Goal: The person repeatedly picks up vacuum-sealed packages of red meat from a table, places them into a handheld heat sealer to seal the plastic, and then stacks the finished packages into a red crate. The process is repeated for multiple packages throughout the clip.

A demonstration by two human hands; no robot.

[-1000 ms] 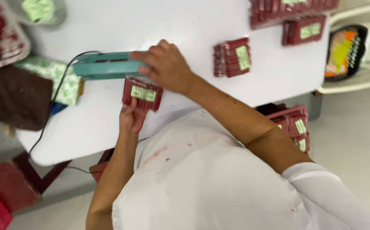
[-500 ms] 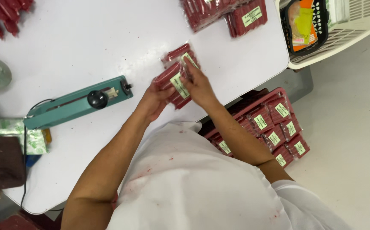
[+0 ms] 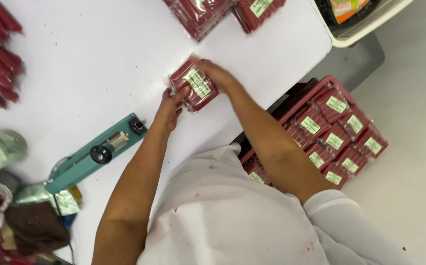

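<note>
Since a moment ago your hands carried the red sausage pack [image 3: 193, 85] farther up the white table [image 3: 90, 64], left hand [image 3: 169, 109] fingertips pinching its near-left edge, right hand [image 3: 216, 73] fingers curled over its far side — red crate [image 3: 316, 87] on the right holding about nine labelled packs [image 3: 334, 142], teal heat sealer [image 3: 95, 153] near left.

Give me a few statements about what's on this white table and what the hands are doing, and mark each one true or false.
1. Both hands, the left hand and the right hand, touch one red labelled packet. True.
2. The teal heat sealer lies on the white table. True.
3. The right hand presses the sealer. False: it is on the packet.
4. The tray of packets beside the table is blue. False: it is red.
</note>
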